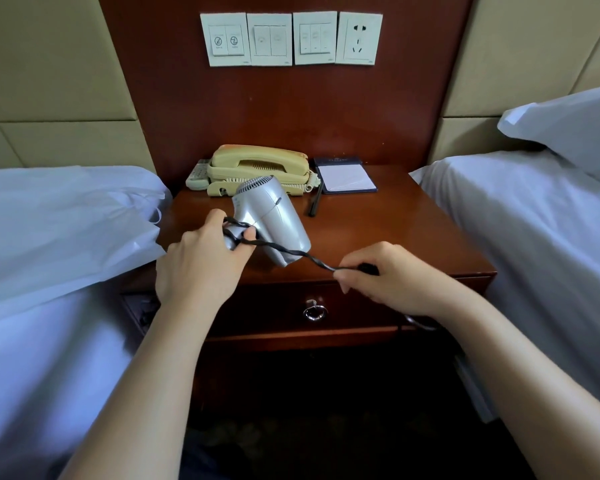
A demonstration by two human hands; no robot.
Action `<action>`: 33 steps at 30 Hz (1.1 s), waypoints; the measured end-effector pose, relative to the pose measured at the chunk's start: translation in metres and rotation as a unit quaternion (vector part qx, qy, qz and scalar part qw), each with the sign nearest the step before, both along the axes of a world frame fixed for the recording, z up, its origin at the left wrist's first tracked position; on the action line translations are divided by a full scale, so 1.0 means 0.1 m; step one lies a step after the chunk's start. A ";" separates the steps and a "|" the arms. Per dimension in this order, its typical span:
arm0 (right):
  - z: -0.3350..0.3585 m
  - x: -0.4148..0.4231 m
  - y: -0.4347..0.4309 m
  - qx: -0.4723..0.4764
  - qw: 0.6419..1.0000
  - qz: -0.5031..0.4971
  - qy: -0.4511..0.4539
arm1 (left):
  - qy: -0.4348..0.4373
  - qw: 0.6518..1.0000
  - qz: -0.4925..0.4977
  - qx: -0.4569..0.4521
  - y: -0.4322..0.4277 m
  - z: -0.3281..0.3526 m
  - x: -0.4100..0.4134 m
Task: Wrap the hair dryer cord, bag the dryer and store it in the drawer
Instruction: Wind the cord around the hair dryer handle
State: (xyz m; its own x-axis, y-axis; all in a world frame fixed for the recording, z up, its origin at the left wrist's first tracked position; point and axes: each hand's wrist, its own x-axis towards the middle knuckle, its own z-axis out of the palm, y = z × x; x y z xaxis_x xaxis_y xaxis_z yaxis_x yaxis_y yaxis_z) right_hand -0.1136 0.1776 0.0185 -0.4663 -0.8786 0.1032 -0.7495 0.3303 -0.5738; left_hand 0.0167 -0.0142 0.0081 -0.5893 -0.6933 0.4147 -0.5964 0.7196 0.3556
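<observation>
Nearest me, my two hands reach over the front edge of the table (395,230). My left hand (201,268) is curled round the handle of the hair dryer (274,216), where a few turns of the black cord (284,250) lie wound. My right hand (388,282) pinches the cord close to its dark plug end, and the twisted cord runs taut between the two hands, crossing the dryer's nozzle.

Just below them I see the drawer (257,317) front with its metal ring pull (315,311). The silver dryer sits over the table's near half, nozzle toward me; I cannot tell whether it touches the top.

To the left a white bag (66,230) lies on the bed (32,358), its edge reaching the table corner. Farther back stand a cream telephone (257,168), a remote (196,174) beside it, a notepad (347,176) and a pen (315,202). Four white switch plates (291,38) hang on the wall panel behind.
</observation>
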 end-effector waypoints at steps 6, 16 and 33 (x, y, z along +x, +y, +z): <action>0.14 -0.14 0.12 -0.172 0.971 -0.104 0.127 | -0.028 0.998 -0.056 0.029 0.08 0.12 0.02; 0.16 -0.46 0.08 -0.278 0.945 -0.154 0.079 | -0.053 0.899 -0.315 0.301 0.31 0.12 -0.08; -0.20 -0.20 -0.09 -0.023 1.000 -0.016 -0.012 | 0.202 0.692 -0.297 0.626 0.12 -0.01 -0.13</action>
State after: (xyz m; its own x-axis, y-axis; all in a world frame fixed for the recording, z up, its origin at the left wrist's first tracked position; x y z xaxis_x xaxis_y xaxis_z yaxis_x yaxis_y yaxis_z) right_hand -0.1341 0.1687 -0.0013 -0.4969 -0.8579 0.1308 -0.7245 0.3271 -0.6068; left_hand 0.0039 -0.0024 0.0067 -0.9356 -0.3441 -0.0787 0.0019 -0.2279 0.9737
